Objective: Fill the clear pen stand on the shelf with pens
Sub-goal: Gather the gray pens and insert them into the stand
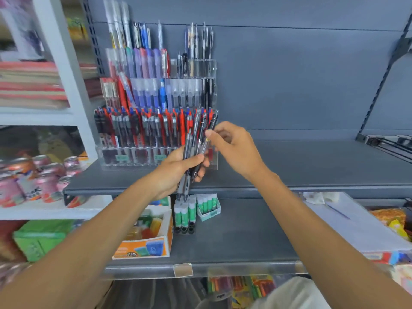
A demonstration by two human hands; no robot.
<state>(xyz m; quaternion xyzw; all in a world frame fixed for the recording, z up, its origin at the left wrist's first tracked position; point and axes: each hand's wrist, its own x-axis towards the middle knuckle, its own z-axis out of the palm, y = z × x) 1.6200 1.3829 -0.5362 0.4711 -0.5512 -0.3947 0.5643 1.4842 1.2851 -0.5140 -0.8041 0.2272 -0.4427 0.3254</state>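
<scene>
Near the clear pen stand [124, 157] (far left on the shelf [289, 166]), the left hand [176, 170] clamps its fingers on a bundle of pens [189, 146] while the right hand [236, 148] seems to pinch one pen [213, 122] in its fingers.

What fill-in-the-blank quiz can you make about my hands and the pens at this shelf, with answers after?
The left hand grips a bundle of ____.
The right hand pinches just ____ pen.
The pink cans sit to the ____ of the clear pen stand.
Answers: pens; one; left.
</scene>
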